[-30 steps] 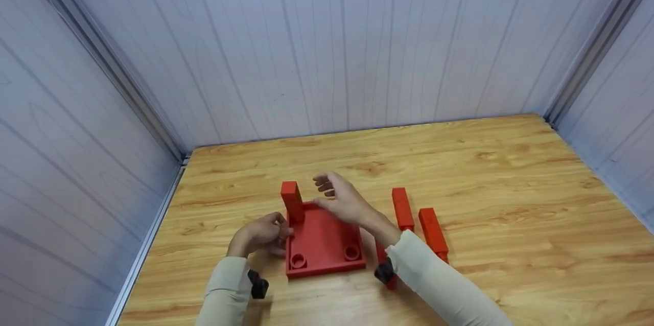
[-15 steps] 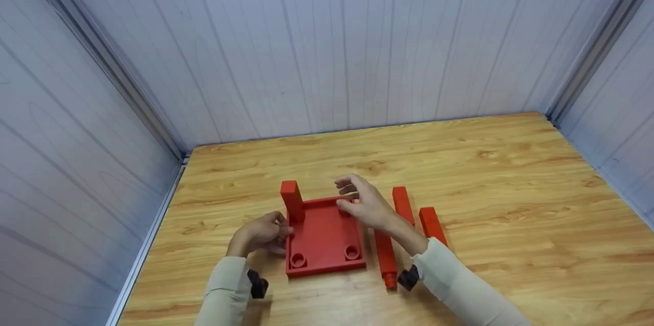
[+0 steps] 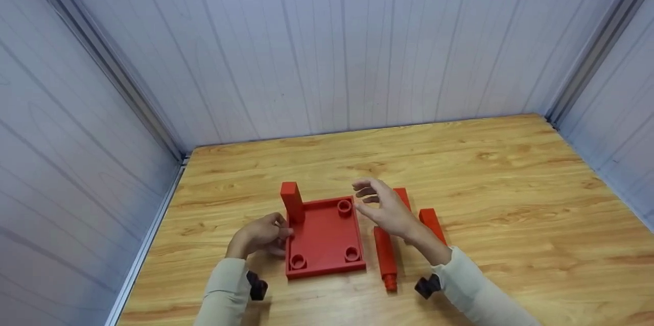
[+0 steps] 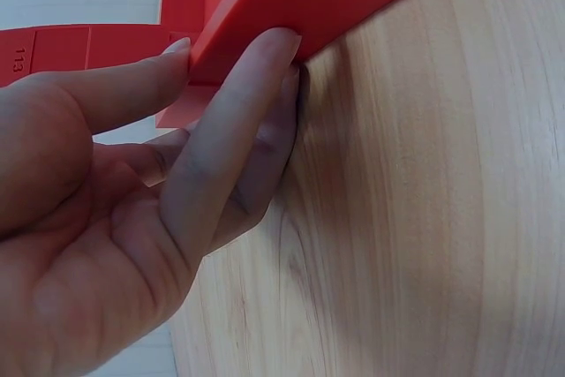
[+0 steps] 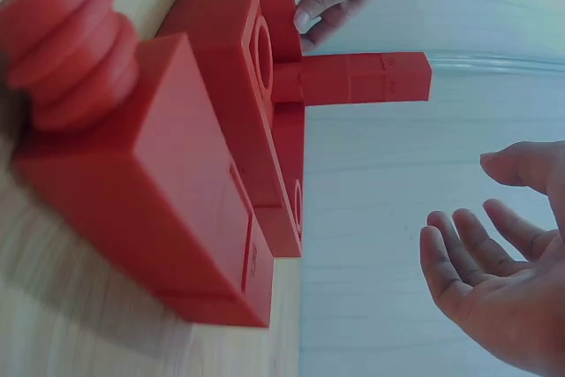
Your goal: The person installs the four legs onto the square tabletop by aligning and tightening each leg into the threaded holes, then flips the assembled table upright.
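A square red panel (image 3: 327, 236) with a raised rim lies on the table. A square red leg (image 3: 292, 202) stands upright at its far left corner; round sockets show at the other corners. My left hand (image 3: 261, 234) holds the panel's left edge. In the left wrist view the thumb (image 4: 146, 86) meets the rim and the fingers press the outer wall. My right hand (image 3: 391, 208) hovers right of the panel, fingers spread and loosely bent, holding nothing. Below it lies a loose red leg (image 3: 386, 254), its threaded end (image 5: 71, 41) large in the right wrist view.
Two more red legs lie to the right, a far one (image 3: 402, 196) and a right one (image 3: 432, 221), both partly hidden by my right hand and arm. The wooden table (image 3: 485, 178) meets pale panelled walls (image 3: 327, 50) at the back and sides.
My right hand has moved right, from over the panel's far edge to beyond its right side, uncovering the far right socket. The left hand, panel and upright leg have stayed put.
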